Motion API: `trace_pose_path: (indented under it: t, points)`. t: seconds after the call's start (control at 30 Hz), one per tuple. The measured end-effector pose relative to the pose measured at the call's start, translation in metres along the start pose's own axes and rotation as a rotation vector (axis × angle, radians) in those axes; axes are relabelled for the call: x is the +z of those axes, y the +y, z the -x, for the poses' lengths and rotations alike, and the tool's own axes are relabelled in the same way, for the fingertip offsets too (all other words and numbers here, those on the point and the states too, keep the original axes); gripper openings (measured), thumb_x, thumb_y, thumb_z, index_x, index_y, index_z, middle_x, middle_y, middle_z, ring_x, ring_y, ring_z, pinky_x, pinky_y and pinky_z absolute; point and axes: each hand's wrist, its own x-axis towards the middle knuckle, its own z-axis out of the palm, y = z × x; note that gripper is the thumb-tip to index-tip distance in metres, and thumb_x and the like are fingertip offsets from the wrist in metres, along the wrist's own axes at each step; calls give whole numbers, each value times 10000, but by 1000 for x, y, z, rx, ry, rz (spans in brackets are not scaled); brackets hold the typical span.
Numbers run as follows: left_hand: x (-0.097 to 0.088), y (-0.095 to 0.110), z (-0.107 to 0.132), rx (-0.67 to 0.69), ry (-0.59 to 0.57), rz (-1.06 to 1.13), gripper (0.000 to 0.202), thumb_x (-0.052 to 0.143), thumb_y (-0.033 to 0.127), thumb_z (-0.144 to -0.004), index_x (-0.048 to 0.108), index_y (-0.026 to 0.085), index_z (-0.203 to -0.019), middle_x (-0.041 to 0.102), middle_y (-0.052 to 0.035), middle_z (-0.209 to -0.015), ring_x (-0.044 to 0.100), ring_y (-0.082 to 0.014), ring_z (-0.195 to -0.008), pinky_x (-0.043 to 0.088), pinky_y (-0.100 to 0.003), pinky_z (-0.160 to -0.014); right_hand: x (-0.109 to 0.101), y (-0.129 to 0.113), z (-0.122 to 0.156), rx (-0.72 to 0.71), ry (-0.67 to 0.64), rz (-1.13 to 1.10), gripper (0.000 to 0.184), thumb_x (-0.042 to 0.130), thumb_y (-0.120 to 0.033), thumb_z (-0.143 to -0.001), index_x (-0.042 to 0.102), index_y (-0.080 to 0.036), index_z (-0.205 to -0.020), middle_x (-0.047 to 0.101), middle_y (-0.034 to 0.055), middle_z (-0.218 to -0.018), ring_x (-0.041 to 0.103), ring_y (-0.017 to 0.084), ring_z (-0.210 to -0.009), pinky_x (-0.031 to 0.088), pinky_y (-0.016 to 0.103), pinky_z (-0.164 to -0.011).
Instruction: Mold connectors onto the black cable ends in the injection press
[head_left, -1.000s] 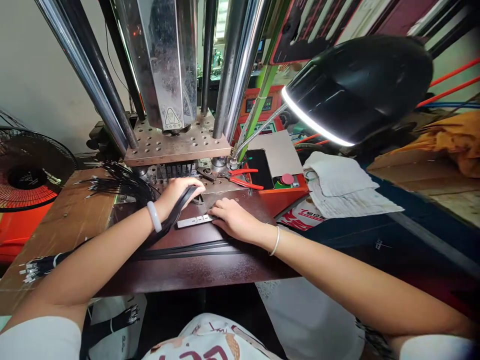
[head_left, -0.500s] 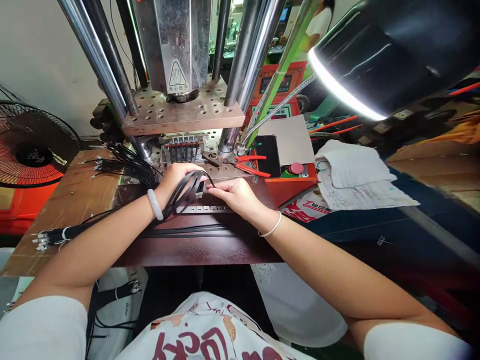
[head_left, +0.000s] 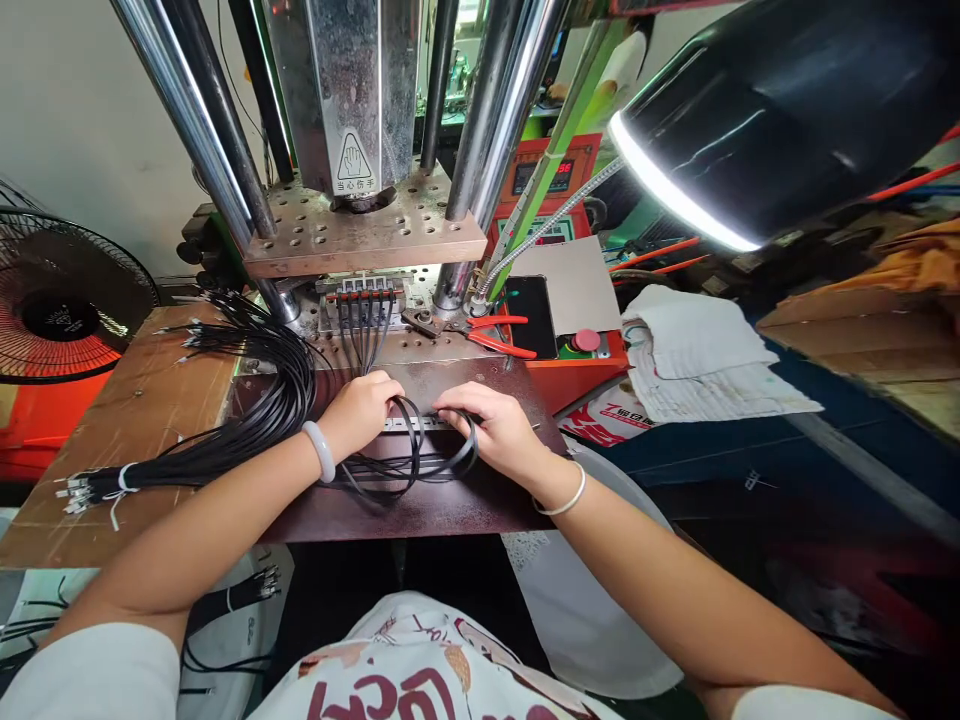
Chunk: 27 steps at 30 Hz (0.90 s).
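My left hand (head_left: 361, 412) is closed around thin black cables (head_left: 412, 450) that loop down onto the dark table. Several of these strands run from it back to the metal fixture (head_left: 363, 305) under the press. To the right, my right hand (head_left: 491, 425) pinches cable ends or strands with thumb and fingers; the exact tips are too small to make out. Partly hidden behind the hands lies a pale slotted strip (head_left: 420, 424). A thick bundle of black cables (head_left: 281, 385) with a white tie sits left of my left hand.
The press plate (head_left: 367, 240) hangs above the fixture between steel columns. Red-handled pliers (head_left: 499, 335) lie beside a phone-like black slab (head_left: 527, 312) and a red stop button (head_left: 586, 341). A lamp (head_left: 697, 150) overhangs the right; a fan (head_left: 64, 315) stands left.
Both hands have come nearer the table's front edge and moved apart. The cable loops, bunched over the left hand before, now hang between both hands, and strands stretch back to the fixture.
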Motion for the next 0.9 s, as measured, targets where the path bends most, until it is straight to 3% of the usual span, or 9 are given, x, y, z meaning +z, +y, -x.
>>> trace_pose_path:
  t: [0.17, 0.27, 0.47, 0.57, 0.67, 0.77, 0.9]
  points:
    - [7, 5, 8, 106, 106, 211, 317, 535, -53, -741, 738, 167, -844, 738, -4, -805, 683, -133, -722, 518, -216, -724, 8, -1, 2, -55, 8, 63, 132, 578, -167, -889, 693, -218, -854, 604, 43, -803, 548, 181, -774, 458, 311, -692]
    - [12, 3, 10, 160, 124, 166, 334, 505, -56, -744, 734, 168, -838, 737, -8, -826, 676, -138, -753, 514, -235, -734, 10, -3, 2, -60, -10, 126, 132, 566, -160, -897, 682, -206, -857, 577, 46, -791, 515, 183, -765, 438, 316, -687]
    - [14, 4, 10, 347, 215, -34, 270, 492, 7, -834, 707, 171, -835, 734, 1, -801, 641, -142, -713, 481, -305, -784, 14, -12, 5, -201, -49, 413, 230, 433, -84, -908, 649, -160, -889, 613, 98, -861, 473, 208, -757, 384, 352, -660]
    - [12, 10, 12, 434, 216, -142, 250, 463, 62, -896, 685, 158, -833, 721, -11, -771, 614, -137, -669, 473, -318, -799, 12, -11, 6, -170, -37, 237, 204, 438, -95, -918, 630, -166, -916, 610, 86, -857, 528, 196, -780, 436, 329, -673]
    - [13, 14, 15, 488, 191, -179, 257, 436, 81, -922, 672, 147, -845, 704, -12, -745, 590, -138, -636, 480, -321, -794, 4, -7, 6, -16, 95, -17, 101, 516, -144, -905, 601, -192, -927, 609, 56, -864, 582, 173, -783, 488, 300, -693]
    - [12, 17, 19, 469, 158, -194, 240, 441, 90, -929, 672, 144, -890, 699, -19, -774, 603, -149, -679, 496, -302, -776, -2, -5, 7, 91, 179, -131, 21, 594, -185, -867, 595, -205, -867, 626, 33, -813, 606, 169, -730, 505, 294, -664]
    - [-1, 24, 23, 290, 41, -395, 202, 479, 104, -915, 678, 130, -893, 675, -89, -962, 629, -196, -839, 516, -292, -722, -5, -4, 7, 10, 93, 17, 111, 552, -130, -868, 609, -200, -805, 652, 23, -747, 612, 153, -677, 491, 271, -632]
